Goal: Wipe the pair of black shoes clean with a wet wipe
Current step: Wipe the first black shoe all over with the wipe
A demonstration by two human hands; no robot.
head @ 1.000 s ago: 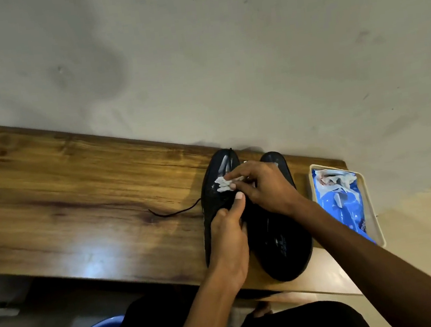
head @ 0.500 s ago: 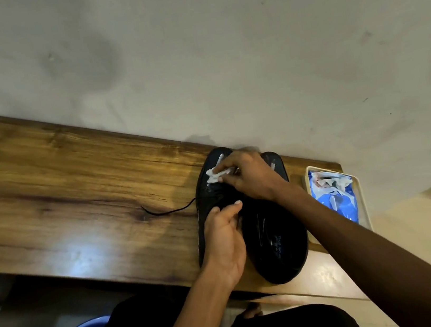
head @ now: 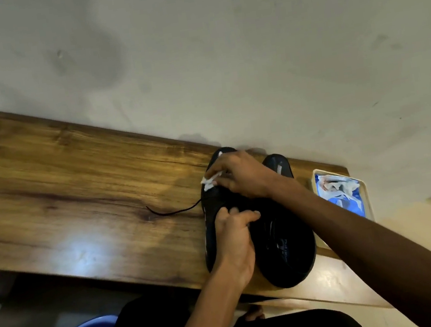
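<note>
left hand point(head: 233, 239) fingers grip left shoe point(head: 211, 219) — right hand point(head: 241, 176) fingers pinch wipe point(head: 209, 181)

Dim, warm indoor light, soft picture all round.
A pale glare patch sits on the wooden table point(head: 88, 253), the wall point(head: 221, 51) above reads grey and blotchy, the black shoes point(head: 282, 234) swallow all detail, the hands smear slightly with motion blur, and the wide lens bends the table edge.

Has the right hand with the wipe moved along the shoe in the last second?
Yes. The right hand and wet wipe slid from the laces toward the left shoe's toe.
</note>
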